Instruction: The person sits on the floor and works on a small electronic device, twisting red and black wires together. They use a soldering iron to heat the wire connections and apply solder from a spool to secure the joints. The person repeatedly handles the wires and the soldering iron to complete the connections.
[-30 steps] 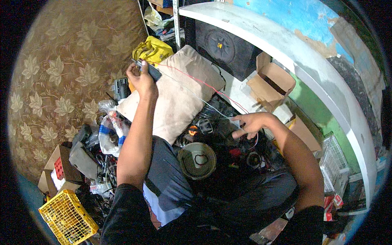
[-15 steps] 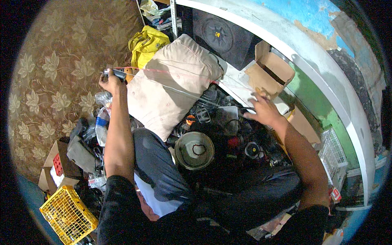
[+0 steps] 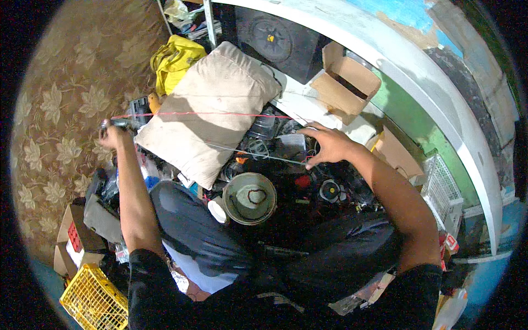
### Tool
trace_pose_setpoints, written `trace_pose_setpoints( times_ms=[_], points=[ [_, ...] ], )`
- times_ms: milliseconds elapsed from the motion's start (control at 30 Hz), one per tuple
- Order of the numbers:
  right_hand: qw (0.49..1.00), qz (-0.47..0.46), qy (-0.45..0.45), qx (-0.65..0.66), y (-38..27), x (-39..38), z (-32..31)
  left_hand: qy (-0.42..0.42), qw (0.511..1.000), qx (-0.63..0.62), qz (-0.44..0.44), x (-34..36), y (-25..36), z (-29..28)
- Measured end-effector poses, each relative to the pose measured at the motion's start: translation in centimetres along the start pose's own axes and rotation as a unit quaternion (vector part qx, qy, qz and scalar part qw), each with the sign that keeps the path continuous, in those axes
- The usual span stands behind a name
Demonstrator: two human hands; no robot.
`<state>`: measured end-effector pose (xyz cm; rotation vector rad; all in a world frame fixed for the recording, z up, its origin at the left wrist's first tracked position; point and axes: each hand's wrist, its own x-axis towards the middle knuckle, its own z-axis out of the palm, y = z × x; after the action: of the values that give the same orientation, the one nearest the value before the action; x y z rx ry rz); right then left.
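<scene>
My left hand [image 3: 114, 136], out at the left over the patterned cloth, is closed around a small dark object [image 3: 117, 123] whose kind is unclear. A thin red wire [image 3: 203, 114] runs taut from there across the beige cushion [image 3: 217, 91] toward my right hand [image 3: 330, 147]. A pale wire [image 3: 253, 153] stretches lower down, reaching the right thumb. On that hand, thumb and forefinger are spread wide apart, with the wires near their tips. Between my legs and the cushion stands a round metal pot [image 3: 249, 212] with a dark ring-shaped thing inside.
A black speaker box [image 3: 275, 41] and an opened cardboard box [image 3: 346, 82] stand at the back. Dark clutter surrounds a round reel-like part [image 3: 330, 191]. A yellow crate [image 3: 94, 297] sits at lower left, a white basket [image 3: 441, 184] at right, a yellow bag [image 3: 175, 61] beyond the cushion.
My left hand has moved left and nearer with the dark object. My right hand has shifted left, its thumb and forefinger now wide apart. The whole view has shifted slightly.
</scene>
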<state>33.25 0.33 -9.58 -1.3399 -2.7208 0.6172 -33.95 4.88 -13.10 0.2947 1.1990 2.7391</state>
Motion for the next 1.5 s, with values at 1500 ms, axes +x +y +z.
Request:
trace_pose_setpoints(
  times_ms=[1500],
  points=[
    [0.951,-0.268,0.119,-0.098,-10.1,-1.3,-8.3,-0.632,0.68,0.079,-0.364,-32.1,8.7,10.4]
  ],
)
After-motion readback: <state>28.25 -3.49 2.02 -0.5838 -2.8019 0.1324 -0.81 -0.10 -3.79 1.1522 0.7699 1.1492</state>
